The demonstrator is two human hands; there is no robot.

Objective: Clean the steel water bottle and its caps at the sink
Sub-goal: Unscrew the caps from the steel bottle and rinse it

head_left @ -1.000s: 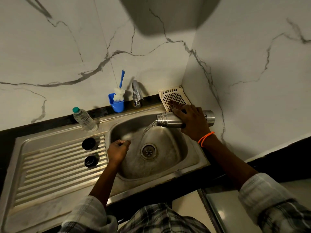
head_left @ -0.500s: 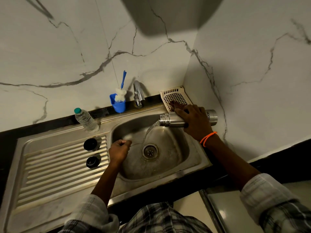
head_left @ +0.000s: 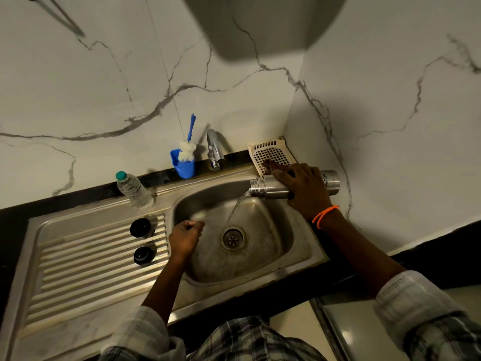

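I see the steel bottle (head_left: 270,188) lying almost level over the right rim of the sink (head_left: 299,259). Its long axis runs left to right, the open threaded mouth pointing left over the basin and tipped a little down, the base pointing right toward the wall corner. A thin stream of water (head_left: 234,209) pours from the mouth toward the drain (head_left: 232,238).

My right hand (head_left: 305,190) wraps over the bottle's middle from above, fingers curled round it, so the grip is clamped on the body and hides its central part. Only the neck and the base end, with upright lettering, show. An orange band (head_left: 324,216) sits on that wrist.

My left hand (head_left: 186,237) is held over the left side of the basin, fingers curled into a loose fist. I cannot tell whether it holds anything; a pale blur just above the knuckles is too smeared to read.

Two black caps (head_left: 140,227) (head_left: 143,255) sit on the ribbed drainboard (head_left: 86,261), just left of the basin, one behind the other and apart.

Behind the sink stand a clear plastic bottle (head_left: 134,190) with a green top, a blue cup (head_left: 184,166) holding a brush, and the tap (head_left: 214,149). A cream perforated tray (head_left: 270,151) fills the corner, something brown on it partly hidden by my fingers.
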